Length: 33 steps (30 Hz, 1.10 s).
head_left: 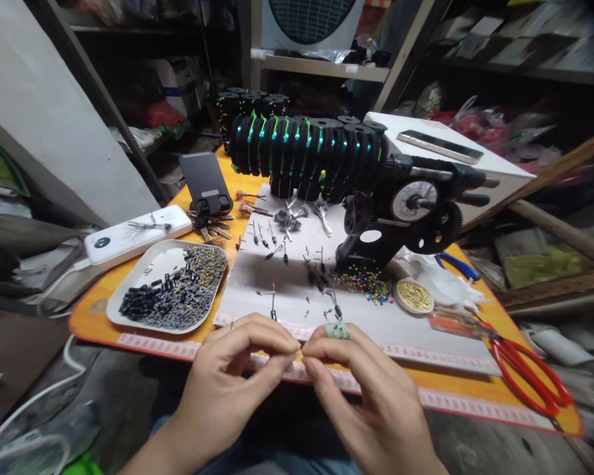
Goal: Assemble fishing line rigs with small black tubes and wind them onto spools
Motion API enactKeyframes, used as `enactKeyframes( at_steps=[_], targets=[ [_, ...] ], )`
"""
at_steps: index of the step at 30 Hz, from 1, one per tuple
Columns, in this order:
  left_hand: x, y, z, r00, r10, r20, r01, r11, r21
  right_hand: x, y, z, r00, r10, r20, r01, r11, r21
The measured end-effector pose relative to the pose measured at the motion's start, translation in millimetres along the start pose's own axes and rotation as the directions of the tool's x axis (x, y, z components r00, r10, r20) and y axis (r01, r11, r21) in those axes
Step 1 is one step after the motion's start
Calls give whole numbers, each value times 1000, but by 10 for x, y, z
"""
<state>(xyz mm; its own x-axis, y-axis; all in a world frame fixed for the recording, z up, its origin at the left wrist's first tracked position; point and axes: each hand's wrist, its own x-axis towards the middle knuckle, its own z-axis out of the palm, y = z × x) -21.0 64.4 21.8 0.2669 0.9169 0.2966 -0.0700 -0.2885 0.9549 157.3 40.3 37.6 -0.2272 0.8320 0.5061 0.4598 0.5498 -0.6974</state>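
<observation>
In front of the table's near edge, my left hand [245, 373] and my right hand [363, 382] meet fingertip to fingertip. Each is closed in a pinch. Something tiny and yellowish may sit between the tips, too small to name. A green patterned wrap circles one right finger. Just beyond the hands, small black pieces with thin stems [273, 307] lie on the white board [247, 280]. To the left is a white tray [113, 315] of small black and grey pieces. Mixed coloured beads [369, 284] are scattered at right, beside a dish of gold bits [413, 295].
A black geared stand with a dial [414, 200] carries a thick roll wound in green and blue thread [307, 148]. Red-handled scissors [529, 376] lie at the right edge, near blue-handled pliers [458, 265]. A white power bank [138, 234] and phone stand [205, 181] are at left.
</observation>
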Motion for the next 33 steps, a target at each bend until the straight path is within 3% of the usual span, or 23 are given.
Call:
enactKeyframes(
  at_steps=[3, 6, 11, 16, 20, 28, 33],
  targets=[
    [13, -22, -18, 984, 175, 41, -179, 965, 194, -5, 25, 15, 998, 65, 8, -65, 998, 19],
    [-3, -28, -36, 931, 343, 122, -363, 848, 387, -27, 37, 47, 993, 118, 5, -118, 993, 12],
    [-22, -72, -80, 884, 413, 217, -455, 659, 599, -59, 93, 100, 987, 149, -60, -150, 988, -29],
    [145, -119, -105, 928, 281, 246, -373, 670, 642, -28, 221, 117, 997, -17, -76, -6, 959, -283],
    [292, -106, -77, 960, 111, 258, -264, 664, 700, -28, 304, 114, 998, -41, -53, 18, 922, -387],
    [368, 14, 6, 966, -119, 228, -92, 671, 736, -69, 376, 77, 999, -6, -31, -8, 909, -417],
    [371, 55, -67, 966, -125, 227, -75, 704, 706, -46, 366, 120, 1000, -15, -21, 6, 913, -409]
  ],
)
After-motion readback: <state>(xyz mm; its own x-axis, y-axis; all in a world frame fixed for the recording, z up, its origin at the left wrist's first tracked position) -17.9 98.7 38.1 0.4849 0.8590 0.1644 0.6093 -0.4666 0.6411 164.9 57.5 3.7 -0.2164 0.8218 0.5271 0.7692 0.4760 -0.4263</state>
